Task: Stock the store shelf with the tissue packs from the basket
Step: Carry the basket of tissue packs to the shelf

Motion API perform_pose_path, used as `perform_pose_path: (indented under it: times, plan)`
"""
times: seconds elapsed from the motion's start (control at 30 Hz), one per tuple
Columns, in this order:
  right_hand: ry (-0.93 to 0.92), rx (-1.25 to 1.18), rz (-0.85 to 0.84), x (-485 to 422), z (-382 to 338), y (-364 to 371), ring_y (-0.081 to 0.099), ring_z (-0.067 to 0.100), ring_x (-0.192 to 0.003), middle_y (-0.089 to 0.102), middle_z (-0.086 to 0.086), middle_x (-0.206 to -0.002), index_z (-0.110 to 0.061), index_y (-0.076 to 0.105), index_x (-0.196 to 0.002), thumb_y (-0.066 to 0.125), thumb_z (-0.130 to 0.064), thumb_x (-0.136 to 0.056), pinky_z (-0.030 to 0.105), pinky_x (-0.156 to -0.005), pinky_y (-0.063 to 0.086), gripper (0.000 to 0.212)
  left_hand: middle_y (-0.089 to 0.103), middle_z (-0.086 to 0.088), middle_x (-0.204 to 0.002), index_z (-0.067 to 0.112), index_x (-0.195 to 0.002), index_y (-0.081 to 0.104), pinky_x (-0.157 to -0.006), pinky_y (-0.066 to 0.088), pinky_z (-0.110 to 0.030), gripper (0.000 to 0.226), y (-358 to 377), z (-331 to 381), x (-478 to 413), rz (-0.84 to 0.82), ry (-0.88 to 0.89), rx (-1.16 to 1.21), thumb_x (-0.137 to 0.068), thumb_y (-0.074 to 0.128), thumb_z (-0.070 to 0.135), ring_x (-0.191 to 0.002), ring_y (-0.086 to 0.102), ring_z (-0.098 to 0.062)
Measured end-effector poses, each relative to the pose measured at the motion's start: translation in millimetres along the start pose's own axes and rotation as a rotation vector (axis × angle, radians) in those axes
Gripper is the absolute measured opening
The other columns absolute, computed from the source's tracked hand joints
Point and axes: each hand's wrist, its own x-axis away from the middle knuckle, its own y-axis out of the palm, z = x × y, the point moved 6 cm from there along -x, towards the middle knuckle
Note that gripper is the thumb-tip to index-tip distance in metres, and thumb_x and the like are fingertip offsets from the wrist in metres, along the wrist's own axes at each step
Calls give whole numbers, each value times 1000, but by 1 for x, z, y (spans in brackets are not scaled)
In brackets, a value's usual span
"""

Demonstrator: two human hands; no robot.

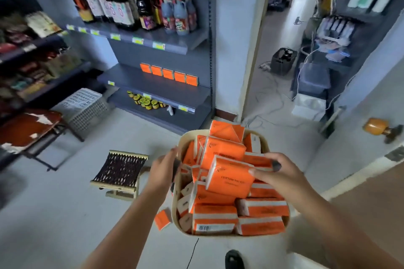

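Fingers [268,156] of right hand [284,173] grip tissue pack [229,179]; left hand [164,168] blurred at basket [192,134], grip unclear.

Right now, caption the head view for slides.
Right hand grips a tissue pack in the basket, left hand at its rim; five packs shelved.

One wide head-worn view looks forward and steeply down, close over the basket [175,207] at lower centre. The shelf [135,76] stands farther off, upper left.

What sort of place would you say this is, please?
Probably a small shop: shelves with price tags hold bottles, jars and a row of tissue packs; a basket holds more.
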Motion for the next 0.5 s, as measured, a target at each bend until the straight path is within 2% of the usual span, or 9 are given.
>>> perform_pose_path:
  times: [0.07,0.17,0.3,0.4,0.5]
  plan:
    - [-48,59,-84,-28,-17,2,67,6,-99,67,-16,-113,-39,57,-127,90,-54,-70,31,-78,57,67,54,-17,-64,3,-73,62,-58,45,-42,64,-7,-2,-3,113,-26,34,-91,49,63,-54,53,-27]
    - [-127,102,-159,-62,-46,8,68,11,-107,65,-16,-122,-45,55,-130,92,-57,-64,44,-91,60,77,53,-2,-61,13,-74,62,-54,40,-31,49,-17,0,-4,282,-40,55,-97,51,54,-58,51,-21]
    - [-205,133,-236,-91,-81,22,69,15,-106,64,-15,-123,-50,53,-127,91,-60,-62,47,-87,61,76,57,-4,-66,11,-78,65,-63,43,-32,44,-33,11,-1,398,-40,154,-99,53,47,-63,54,-20]
    - [-253,139,-287,-104,-102,36,70,16,-106,67,-15,-122,-53,54,-124,89,-66,-56,49,-88,61,77,59,-4,-65,10,-77,65,-61,45,-32,47,-49,17,2,456,-33,172,-99,52,49,-55,57,-15]
    - [-282,156,-344,-110,-121,57,71,15,-103,67,-15,-120,-49,55,-124,91,-58,-64,48,-87,61,70,60,-2,-59,11,-74,65,-60,47,-34,47,-72,14,7,537,-57,173,-96,51,50,-56,59,-19]
